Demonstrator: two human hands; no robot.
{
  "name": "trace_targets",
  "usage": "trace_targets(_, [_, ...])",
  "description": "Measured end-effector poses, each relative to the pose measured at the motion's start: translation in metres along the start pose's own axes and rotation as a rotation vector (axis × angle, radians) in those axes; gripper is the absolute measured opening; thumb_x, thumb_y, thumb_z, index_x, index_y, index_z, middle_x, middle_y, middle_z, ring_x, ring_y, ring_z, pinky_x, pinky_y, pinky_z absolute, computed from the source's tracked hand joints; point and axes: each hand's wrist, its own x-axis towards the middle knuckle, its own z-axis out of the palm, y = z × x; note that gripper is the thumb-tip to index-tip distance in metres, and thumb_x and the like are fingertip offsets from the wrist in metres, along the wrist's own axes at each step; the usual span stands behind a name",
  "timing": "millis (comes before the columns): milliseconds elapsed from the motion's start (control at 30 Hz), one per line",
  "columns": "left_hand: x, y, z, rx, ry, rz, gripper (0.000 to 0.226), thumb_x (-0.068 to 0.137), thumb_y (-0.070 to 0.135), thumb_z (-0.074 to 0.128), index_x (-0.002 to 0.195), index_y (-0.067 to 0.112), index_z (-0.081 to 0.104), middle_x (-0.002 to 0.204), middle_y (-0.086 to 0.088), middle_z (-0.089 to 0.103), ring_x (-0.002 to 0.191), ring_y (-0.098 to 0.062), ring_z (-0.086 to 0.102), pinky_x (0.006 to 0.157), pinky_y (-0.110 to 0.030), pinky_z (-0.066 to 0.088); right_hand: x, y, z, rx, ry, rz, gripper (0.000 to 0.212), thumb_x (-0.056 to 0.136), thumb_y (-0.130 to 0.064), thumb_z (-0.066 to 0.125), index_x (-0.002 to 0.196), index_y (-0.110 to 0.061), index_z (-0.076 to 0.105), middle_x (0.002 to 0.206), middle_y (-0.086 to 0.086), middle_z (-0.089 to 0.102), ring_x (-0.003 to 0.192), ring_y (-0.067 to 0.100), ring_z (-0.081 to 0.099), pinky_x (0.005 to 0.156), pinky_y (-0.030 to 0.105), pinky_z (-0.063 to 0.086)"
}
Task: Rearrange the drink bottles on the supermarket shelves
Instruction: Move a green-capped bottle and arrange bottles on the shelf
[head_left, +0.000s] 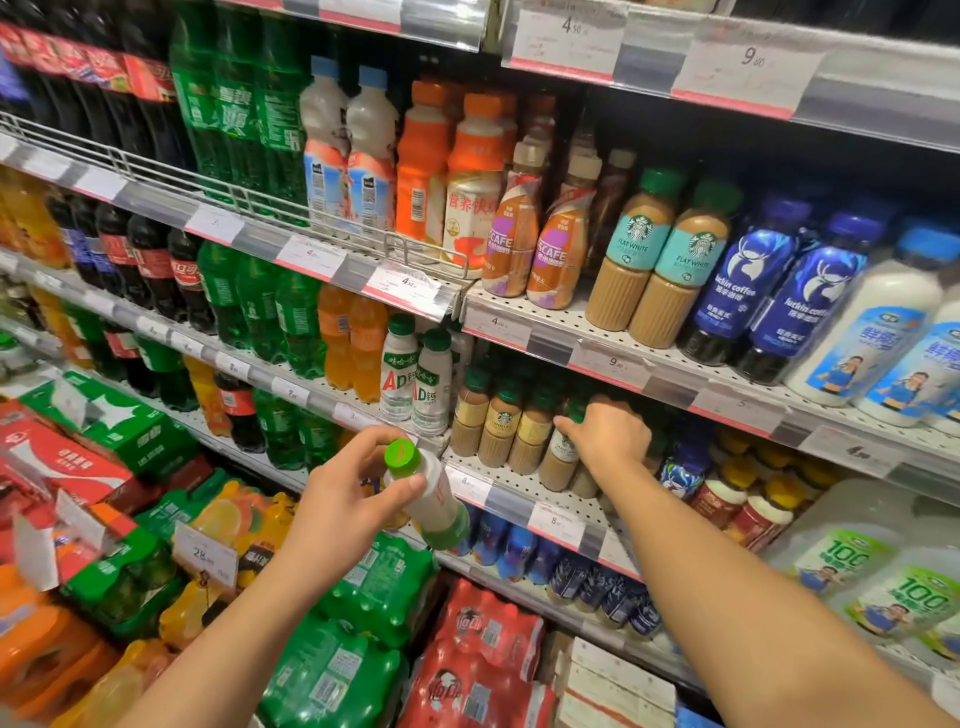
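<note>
Coffee bottles (524, 434) crowd right hand (610, 434).

White perforated metal shelves (524, 306) are running diagonally across, price-tag strips (410, 291) lining the edges, lighting looking pretty dim.

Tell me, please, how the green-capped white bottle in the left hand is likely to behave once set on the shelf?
The green-capped white bottle looks tall and narrow, so it probably tips easily. Its round body would likely roll if laid down. It looks full, so fairly heavy for its size in the left hand.
</note>
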Motion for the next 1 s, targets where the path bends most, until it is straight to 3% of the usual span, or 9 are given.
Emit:
trace_targets(67, [0.0,-0.001,0.0,-0.02,0.0,-0.011,0.023,0.09,0.014,0.077,0.109,0.022,0.066,0.099,0.003,0.074,0.095,-0.017,0.069,0.062,-0.027,0.059,0.001,0.0,0.004,0.012,0.007,-0.001,0.049,0.088,-0.069,0.063,0.085,-0.022,0.051,0.101,0.008,0.069,0.096,0.032,0.068,0.069,0.033,0.045])
trace_targets(233, [0.0,-0.001,0.002,-0.013,-0.01,-0.023,0.023,0.09,0.015,0.077,0.11,0.021,0.066,0.1,0.002,0.074,0.097,-0.017,0.07,0.063,-0.035,0.063,0.003,-0.001,0.008,-0.008,0.018,-0.007,0.05,0.089,-0.068,0.063,0.098,-0.019,0.066,0.103,0.008,0.07,0.098,0.032,0.068,0.071,0.034,0.046])
trace_targets(367, [0.002,-0.002,0.005,0.022,-0.011,-0.005,0.022,0.09,0.018,0.077,0.108,0.022,0.066,0.102,0.004,0.075,0.098,-0.013,0.069,0.064,-0.02,0.057,0.006,0.0,0.005,-0.016,0.008,-0.009,0.051,0.09,-0.068,0.061,0.103,-0.02,0.069,0.101,0.007,0.071,0.097,0.031,0.069,0.07,0.033,0.046])
trace_targets(500, [0.005,0.001,0.011,0.037,-0.027,0.017,0.022,0.089,0.021,0.078,0.106,0.028,0.066,0.102,0.009,0.075,0.098,-0.01,0.068,0.071,-0.018,0.052,0.004,0.003,-0.003,-0.025,-0.013,-0.027,0.045,0.096,-0.058,0.057,0.112,-0.017,0.067,0.108,0.008,0.071,0.102,0.033,0.068,0.073,0.034,0.046])
trace_targets(700, [0.017,0.011,0.032,0.045,-0.048,0.028,0.03,0.087,0.031,0.08,0.112,0.035,0.065,0.102,0.01,0.075,0.097,-0.014,0.069,0.082,-0.049,0.059,-0.026,0.026,-0.015,0.005,-0.073,-0.118,0.042,0.096,-0.05,0.055,0.123,-0.018,0.059,0.112,0.012,0.072,0.103,0.039,0.068,0.076,0.04,0.053])
trace_targets(833, [0.021,0.028,0.053,0.052,-0.101,0.072,0.043,0.08,0.048,0.081,0.117,0.034,0.063,0.097,0.011,0.074,0.094,-0.018,0.069,0.082,-0.054,0.06,-0.048,0.062,-0.026,0.025,-0.409,-0.286,0.044,0.09,-0.048,0.062,0.123,-0.019,0.064,0.119,0.011,0.07,0.112,0.035,0.064,0.087,0.042,0.055])
trace_targets(900, [0.021,0.041,0.067,0.025,-0.145,0.086,0.054,0.073,0.059,0.077,0.118,0.033,0.063,0.1,0.009,0.075,0.098,-0.019,0.071,0.085,-0.054,0.06,-0.058,0.088,-0.035,0.048,-0.502,-0.325,0.046,0.089,-0.05,0.065,0.123,-0.019,0.066,0.12,0.008,0.069,0.114,0.031,0.063,0.091,0.042,0.054])
trace_targets(1000, [0.018,0.059,0.092,0.01,-0.197,0.137,0.047,0.078,0.052,0.078,0.118,0.03,0.063,0.101,0.009,0.076,0.097,-0.015,0.071,0.084,-0.051,0.06,-0.076,0.142,-0.053,0.192,-0.33,-0.217,0.034,0.09,-0.045,0.064,0.118,-0.025,0.069,0.107,-0.001,0.073,0.102,0.022,0.068,0.081,0.036,0.053])
